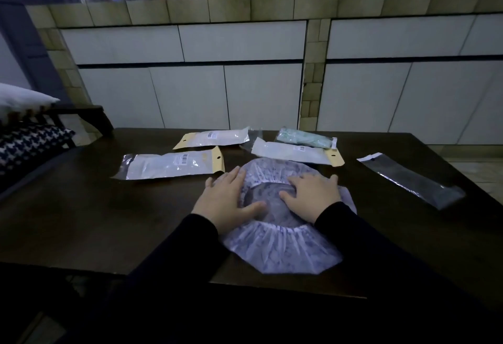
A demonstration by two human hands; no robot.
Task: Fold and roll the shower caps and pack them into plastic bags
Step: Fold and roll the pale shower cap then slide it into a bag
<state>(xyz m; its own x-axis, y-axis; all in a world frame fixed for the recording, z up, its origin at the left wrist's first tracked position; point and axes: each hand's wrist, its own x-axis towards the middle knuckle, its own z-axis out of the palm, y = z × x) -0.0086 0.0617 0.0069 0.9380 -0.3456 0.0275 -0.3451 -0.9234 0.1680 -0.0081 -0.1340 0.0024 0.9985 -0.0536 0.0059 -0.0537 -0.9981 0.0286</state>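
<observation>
The round, see-through plastic shower cap with a pale blue print [283,245] lies flat on the dark wooden counter [109,221], right under both hands. The left hand [228,202] and right hand [313,196] rest flat on it, fingers straight, side by side with a gap between. Being round, it has no long side. The empty clear plastic bag [413,180] lies off to the right, nearer the right hand.
</observation>
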